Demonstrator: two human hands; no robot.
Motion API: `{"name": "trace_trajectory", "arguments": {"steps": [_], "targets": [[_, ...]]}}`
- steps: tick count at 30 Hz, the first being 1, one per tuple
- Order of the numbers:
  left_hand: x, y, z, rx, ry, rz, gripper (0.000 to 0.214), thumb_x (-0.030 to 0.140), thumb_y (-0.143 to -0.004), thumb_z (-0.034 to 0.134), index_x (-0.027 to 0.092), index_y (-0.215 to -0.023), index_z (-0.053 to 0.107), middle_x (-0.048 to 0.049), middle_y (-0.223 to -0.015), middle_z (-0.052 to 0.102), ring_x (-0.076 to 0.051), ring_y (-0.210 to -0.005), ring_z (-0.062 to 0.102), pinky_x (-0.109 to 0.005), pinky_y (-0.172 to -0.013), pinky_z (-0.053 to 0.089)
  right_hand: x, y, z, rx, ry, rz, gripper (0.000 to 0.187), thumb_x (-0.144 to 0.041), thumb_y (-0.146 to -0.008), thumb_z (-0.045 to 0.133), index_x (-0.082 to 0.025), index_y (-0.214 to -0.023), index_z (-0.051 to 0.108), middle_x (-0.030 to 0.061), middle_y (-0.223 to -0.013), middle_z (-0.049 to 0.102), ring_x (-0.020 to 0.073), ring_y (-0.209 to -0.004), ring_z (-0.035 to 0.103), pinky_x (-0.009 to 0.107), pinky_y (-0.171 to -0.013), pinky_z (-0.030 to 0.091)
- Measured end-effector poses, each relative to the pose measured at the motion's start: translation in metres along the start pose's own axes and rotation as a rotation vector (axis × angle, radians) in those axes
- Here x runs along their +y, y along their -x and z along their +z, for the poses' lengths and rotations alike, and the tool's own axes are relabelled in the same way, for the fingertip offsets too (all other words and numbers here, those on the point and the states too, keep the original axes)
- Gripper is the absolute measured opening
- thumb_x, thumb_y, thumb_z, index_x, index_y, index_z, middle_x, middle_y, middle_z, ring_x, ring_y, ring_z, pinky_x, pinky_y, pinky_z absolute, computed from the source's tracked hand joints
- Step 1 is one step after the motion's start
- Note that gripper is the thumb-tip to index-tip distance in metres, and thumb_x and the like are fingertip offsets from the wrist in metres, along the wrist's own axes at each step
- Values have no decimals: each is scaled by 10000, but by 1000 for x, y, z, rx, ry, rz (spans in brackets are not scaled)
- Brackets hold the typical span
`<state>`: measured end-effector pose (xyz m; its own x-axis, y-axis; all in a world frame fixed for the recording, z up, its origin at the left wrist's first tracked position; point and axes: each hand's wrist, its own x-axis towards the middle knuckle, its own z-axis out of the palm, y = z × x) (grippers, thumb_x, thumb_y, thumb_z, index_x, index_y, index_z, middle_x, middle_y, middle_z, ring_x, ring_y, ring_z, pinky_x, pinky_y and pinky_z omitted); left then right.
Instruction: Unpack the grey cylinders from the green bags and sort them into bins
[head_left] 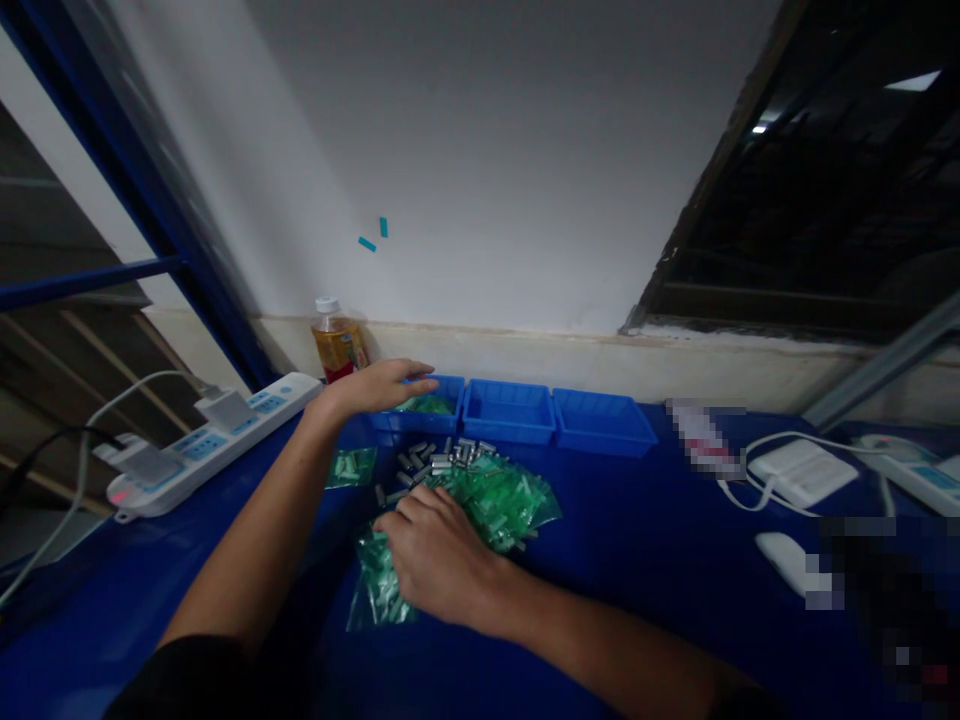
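My left hand (379,386) reaches forward over the leftmost blue bin (417,412), fingers stretched out flat, above green bags inside it. Lower down, my right hand (435,555) rests palm down on a pile of small green plastic bags (495,500) on the blue table (637,530); its fingers are curled over the bags, and what they grip is hidden. Several small metal cylinders (442,458) lie loose between the bin and the pile. One green bag (352,466) lies apart to the left.
Two more blue bins (508,410) (604,422) stand in a row by the wall. A drink bottle (339,342) stands behind the left bin. A white power strip (202,445) with plugs lies at left. White devices and cables (799,472) lie at right.
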<state>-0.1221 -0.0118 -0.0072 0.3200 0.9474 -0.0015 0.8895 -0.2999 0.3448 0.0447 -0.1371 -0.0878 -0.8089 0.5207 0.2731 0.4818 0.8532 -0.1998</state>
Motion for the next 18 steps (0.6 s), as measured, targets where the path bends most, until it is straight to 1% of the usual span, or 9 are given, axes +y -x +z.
{"name": "trace_trajectory", "arguments": {"steps": [1,3,5,8,10,12,14,16,18], "targets": [[1,1,-2,5,-3,-8,690,584,-813,380,102,-1287,518,-108,-1272,578,-237,-1132,562,-270,-990,389,-1,1,0,-6,2,10,161,-243,-838,497,-153,-899,616,71,-878,633,225,-904,534,359,-797,447],[2,3,-6,25,-16,-20,685,575,-814,375,98,-1284,521,-107,-1272,577,-245,-1134,559,-281,-999,383,-5,4,-1,-22,14,3,246,-340,-866,482,-142,-856,629,96,-878,626,247,-930,525,385,-810,445],[1,4,-8,34,-21,-21,682,570,-816,371,99,-1288,517,-108,-1284,568,-251,-1144,551,-295,-1007,376,-10,9,-4,-41,14,-45,321,-408,-875,473,-131,-872,636,116,-924,614,269,-986,507,410,-836,438],[-1,6,-9,11,-10,-22,689,580,-823,360,108,-1307,495,-105,-1284,568,-241,-1141,552,-293,-1004,381,-15,19,-15,-74,-25,-131,316,-389,-885,470,-123,-984,611,126,-1056,584,271,-1075,471,425,-881,425],[-4,8,-10,-9,-1,-22,687,579,-830,352,114,-1321,478,-100,-1275,577,-229,-1132,557,-282,-997,387,-17,24,-22,-94,-55,-151,324,-374,-883,483,-126,-1073,571,124,-1116,562,267,-1116,448,437,-915,411],[-7,10,-11,-15,-2,-16,682,575,-836,352,115,-1324,472,-99,-1264,584,-224,-1122,561,-281,-990,393,-17,28,-25,-122,-68,-148,385,-381,-853,532,-127,-1142,527,126,-1118,555,276,-1119,443,459,-926,408],[-11,11,-12,-16,-7,-5,675,571,-839,356,114,-1323,473,-102,-1245,596,-226,-1107,567,-287,-981,400,-17,31,-24,-163,-66,-141,441,-376,-813,584,-128,-1168,503,128,-1082,556,287,-1075,463,483,-907,419],[-15,13,-14,-24,-4,6,666,562,-844,359,114,-1326,468,-106,-1238,599,-226,-1099,571,-290,-974,404,-18,32,-21,-188,-61,-121,431,-340,-804,589,-132,-1170,497,128,-1055,550,284,-1022,484,498,-892,426],[-18,13,-14,-35,4,15,658,554,-848,364,116,-1329,461,-107,-1237,599,-223,-1097,572,-287,-969,406,-19,32,-19,-183,-66,-95,413,-296,-802,575,-140,-1175,493,124,-1042,537,274,-985,493,484,-883,434]]}}
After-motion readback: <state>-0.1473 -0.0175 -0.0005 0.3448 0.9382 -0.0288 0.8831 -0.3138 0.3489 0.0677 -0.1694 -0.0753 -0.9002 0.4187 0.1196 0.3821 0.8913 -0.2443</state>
